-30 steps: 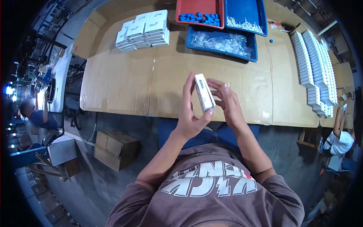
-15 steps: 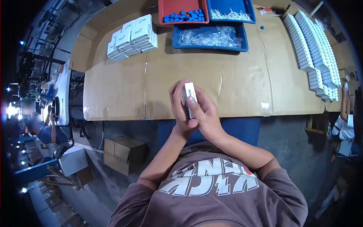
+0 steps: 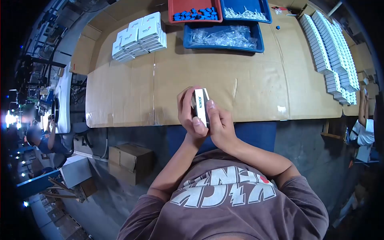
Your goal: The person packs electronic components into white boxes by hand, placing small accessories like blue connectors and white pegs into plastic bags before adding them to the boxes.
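A small white box with "JOREN" printed on its narrow side is held upright between my hands, just over the table's near edge. Dark strips show along both sides of that printed face. My left hand wraps around its left side, the thumb low on the near end. From the right, my right hand closes on the box, thumb on its right edge. The far fingers are partly hidden behind it.
On the cardboard-covered table stand stacked white boxes at left and long stacks at right. A red tray of blue parts, a blue tray of white pieces and a blue tray of clear bags sit at the back.
The box has turned so its printed side shows more fully. My left thumb has moved up onto the near end, and my right thumb has shifted off the lettering to the right edge.
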Motion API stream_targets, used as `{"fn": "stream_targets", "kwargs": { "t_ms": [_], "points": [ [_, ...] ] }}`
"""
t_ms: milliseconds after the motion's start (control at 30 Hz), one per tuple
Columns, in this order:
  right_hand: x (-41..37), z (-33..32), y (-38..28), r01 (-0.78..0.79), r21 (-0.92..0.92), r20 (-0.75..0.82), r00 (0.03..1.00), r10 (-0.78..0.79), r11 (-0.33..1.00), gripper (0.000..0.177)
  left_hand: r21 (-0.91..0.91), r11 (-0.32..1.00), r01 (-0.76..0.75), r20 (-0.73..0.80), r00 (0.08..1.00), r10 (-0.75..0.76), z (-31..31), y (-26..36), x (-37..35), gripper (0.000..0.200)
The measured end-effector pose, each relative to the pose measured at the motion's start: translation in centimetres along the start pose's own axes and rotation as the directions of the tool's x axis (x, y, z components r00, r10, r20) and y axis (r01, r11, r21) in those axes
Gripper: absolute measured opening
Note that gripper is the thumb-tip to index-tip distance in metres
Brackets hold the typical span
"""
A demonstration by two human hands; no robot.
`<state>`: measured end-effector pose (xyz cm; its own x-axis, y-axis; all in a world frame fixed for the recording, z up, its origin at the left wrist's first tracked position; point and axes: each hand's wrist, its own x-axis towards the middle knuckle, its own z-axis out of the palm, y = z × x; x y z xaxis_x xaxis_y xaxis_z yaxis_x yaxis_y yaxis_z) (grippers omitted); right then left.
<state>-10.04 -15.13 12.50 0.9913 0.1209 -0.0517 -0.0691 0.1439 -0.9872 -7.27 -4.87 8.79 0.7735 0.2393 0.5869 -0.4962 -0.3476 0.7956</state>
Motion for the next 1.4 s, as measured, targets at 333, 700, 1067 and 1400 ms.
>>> {"fn": "stream_targets", "kwargs": {
  "t_ms": [333, 700, 1067, 1400],
  "points": [
    [2.8, -1.8, -0.4, -0.037, 0.003, 0.116, 0.993, 0.037, 0.999, 0.052, -0.175, 0.976, 0.128, 0.127, 0.986, -0.106, -0.3, -1.5, 0.7, 0.095],
    [5.0, -6.9, -0.3, 0.628, -0.551, 0.513, 0.774, -0.37, 0.55, 0.093, -0.507, 0.187, 0.841, 0.588, 0.496, -0.638, -0.5, 2.2, 0.8, 0.074],
    [5.6, -7.6, 1.7, 0.818, -0.415, 0.46, 0.567, -0.683, 0.399, 0.081, -0.544, 0.07, 0.836, 0.638, 0.467, -0.612, 1.1, 3.3, 0.4, 0.063],
    [5.4, -9.1, 0.2, 0.234, 0.562, -0.285, 0.955, -0.08, 0.793, 0.073, -0.542, -0.044, 0.839, 0.721, 0.438, -0.537, 2.1, 2.4, 0.6, 0.062]
  ]
}}
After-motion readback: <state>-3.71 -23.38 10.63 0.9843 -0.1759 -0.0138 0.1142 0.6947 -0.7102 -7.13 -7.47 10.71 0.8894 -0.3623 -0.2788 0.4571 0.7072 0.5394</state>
